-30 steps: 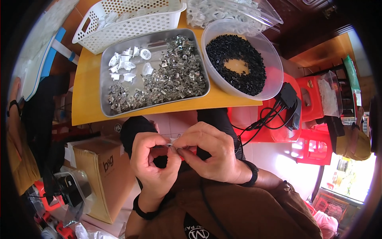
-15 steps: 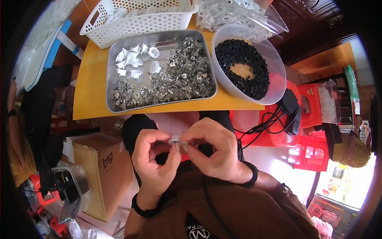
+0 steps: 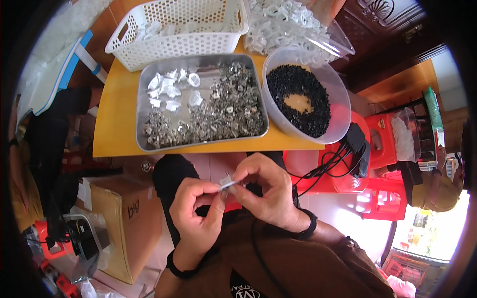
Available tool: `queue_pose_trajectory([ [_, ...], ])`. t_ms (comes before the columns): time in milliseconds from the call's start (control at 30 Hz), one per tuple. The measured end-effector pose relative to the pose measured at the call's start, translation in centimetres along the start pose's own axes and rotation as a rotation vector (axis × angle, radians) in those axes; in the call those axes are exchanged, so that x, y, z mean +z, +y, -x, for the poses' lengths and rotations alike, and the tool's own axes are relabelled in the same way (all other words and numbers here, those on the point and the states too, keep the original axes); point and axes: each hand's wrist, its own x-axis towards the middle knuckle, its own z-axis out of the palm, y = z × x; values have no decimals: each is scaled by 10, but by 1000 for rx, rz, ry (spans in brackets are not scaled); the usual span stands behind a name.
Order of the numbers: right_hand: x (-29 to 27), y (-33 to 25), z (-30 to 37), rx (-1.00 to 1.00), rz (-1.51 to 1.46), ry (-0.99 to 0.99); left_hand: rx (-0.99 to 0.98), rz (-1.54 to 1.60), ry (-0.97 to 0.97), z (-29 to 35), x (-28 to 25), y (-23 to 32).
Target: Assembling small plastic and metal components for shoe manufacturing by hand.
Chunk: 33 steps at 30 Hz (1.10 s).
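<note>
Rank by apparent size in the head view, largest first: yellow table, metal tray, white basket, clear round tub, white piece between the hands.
1. Yellow table
2. Metal tray and white basket: too alike to rank
3. Clear round tub
4. Held white piece

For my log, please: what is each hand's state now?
Left hand: closed, pinching a small white part.
Right hand: closed, pinching the same small white part.

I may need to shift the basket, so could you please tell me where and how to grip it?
Probably by the handle slot in the left end of the basket, from the left, hooking through: the opening suits a grip, while the tray crowds the near side.
</note>
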Motion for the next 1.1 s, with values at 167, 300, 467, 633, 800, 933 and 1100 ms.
queue_pose_trajectory([
  [167,-2,-5,-1,44,86,-51,391,-539,-48,-17,-9,10],
  [300,-19,-21,-13,1,219,-167,385,-679,-162,-12,-9,14],
  [467,-67,-58,-49,36,358,-546,335,-824,-74,-5,-28,3],
  [633,-128,-81,-138,48,287,-81,241,-800,-128,-4,-31,11],
  [800,-103,-72,-187,-362,308,274,298,-874,-49,-4,-40,8],
  [933,-40,-70,-154,-312,502,-80,337,-726,174,0,-52,-6],
  [1100,11,-22,-176,-500,814,-331,198,-674,146,1,-62,-11],
])
